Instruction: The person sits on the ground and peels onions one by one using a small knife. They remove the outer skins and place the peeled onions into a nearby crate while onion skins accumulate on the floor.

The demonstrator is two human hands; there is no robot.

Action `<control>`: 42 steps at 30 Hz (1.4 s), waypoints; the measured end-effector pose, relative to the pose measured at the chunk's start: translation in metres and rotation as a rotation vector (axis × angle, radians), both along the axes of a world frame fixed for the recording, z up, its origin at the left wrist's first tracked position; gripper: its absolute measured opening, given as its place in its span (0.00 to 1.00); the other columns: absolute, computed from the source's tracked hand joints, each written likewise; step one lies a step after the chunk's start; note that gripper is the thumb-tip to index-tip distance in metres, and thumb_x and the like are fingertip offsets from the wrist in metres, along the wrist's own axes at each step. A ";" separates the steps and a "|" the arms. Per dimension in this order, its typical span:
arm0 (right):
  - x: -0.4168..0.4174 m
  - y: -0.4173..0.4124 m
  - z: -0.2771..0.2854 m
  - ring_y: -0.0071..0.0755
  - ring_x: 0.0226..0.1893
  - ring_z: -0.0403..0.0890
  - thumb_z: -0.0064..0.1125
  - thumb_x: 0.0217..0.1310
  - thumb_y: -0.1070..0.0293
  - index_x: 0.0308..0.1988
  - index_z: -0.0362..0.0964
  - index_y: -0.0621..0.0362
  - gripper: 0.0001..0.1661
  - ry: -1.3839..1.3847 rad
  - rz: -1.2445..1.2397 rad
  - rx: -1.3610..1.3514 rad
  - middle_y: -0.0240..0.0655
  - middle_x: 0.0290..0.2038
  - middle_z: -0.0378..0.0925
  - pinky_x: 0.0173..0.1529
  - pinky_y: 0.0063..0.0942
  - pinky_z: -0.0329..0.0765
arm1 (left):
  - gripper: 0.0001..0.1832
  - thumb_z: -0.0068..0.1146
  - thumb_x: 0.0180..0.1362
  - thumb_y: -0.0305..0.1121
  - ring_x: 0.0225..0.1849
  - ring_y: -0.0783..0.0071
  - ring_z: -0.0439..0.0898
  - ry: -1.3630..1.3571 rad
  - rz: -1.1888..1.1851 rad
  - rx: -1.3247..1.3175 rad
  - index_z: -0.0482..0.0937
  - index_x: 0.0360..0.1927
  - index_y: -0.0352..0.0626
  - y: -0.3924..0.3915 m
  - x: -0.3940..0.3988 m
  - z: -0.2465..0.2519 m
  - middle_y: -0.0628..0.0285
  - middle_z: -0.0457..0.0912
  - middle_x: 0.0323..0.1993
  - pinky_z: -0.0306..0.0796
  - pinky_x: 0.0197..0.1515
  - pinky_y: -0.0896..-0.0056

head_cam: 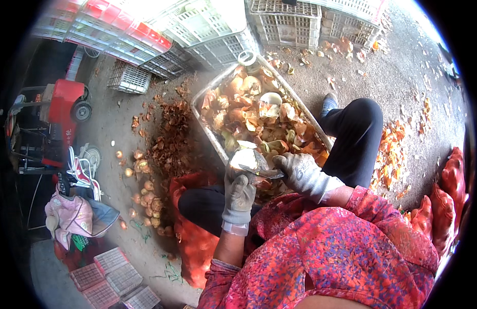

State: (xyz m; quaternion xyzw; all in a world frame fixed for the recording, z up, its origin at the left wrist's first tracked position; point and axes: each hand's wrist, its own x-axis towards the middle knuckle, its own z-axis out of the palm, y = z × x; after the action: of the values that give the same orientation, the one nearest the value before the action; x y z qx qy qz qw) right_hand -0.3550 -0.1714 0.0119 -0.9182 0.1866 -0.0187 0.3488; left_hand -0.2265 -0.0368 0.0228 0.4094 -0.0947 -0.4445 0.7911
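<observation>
My left hand (239,193), in a soiled grey work glove, grips a partly peeled onion (244,158) whose white flesh shows on top. In my right hand (302,172), also gloved, is a knife (265,173) with its blade against the near side of the onion. Both hands are over the near end of a plastic crate (210,142), which holds onions and loose onion skins (251,119). A red mesh sack (196,243) of onions stands beside my left leg. The far side of the held onion is partly hidden.
Loose onions (149,199) and dark skins (171,135) lie on the floor at left. Stacked crates (215,34) stand beyond the full crate. Filled red sacks (441,212) are at right, with a skin pile (389,154) nearby. A red vehicle (62,123) is far left.
</observation>
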 end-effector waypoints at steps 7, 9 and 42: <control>0.001 -0.005 -0.029 0.48 0.30 0.79 0.54 0.50 0.62 0.35 0.69 0.56 0.12 0.026 -0.039 -0.054 0.43 0.28 0.76 0.34 0.42 0.74 | 0.50 0.72 0.37 0.43 0.53 0.61 0.72 -0.092 -0.050 0.032 0.56 0.61 0.35 -0.001 -0.009 0.000 0.53 0.70 0.52 0.70 0.54 0.60; -0.006 -0.016 -0.041 0.50 0.32 0.79 0.53 0.50 0.64 0.34 0.71 0.58 0.12 0.117 -0.158 0.039 0.45 0.30 0.77 0.36 0.43 0.74 | 0.50 0.72 0.37 0.43 0.53 0.61 0.72 -0.062 -0.020 -0.010 0.56 0.61 0.36 0.002 -0.008 0.004 0.53 0.69 0.52 0.70 0.54 0.60; 0.009 -0.006 0.004 0.49 0.29 0.78 0.52 0.50 0.62 0.39 0.70 0.54 0.14 -0.040 -0.020 0.014 0.43 0.27 0.76 0.33 0.44 0.73 | 0.48 0.71 0.38 0.38 0.55 0.58 0.70 0.030 0.036 -0.073 0.55 0.62 0.37 0.003 -0.006 -0.004 0.52 0.67 0.54 0.68 0.56 0.55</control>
State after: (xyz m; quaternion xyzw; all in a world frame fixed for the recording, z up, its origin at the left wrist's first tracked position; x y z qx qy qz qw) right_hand -0.3458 -0.1773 0.0162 -0.9133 0.1889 -0.0395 0.3586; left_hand -0.2325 -0.0336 0.0184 0.3752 -0.0917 -0.4323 0.8148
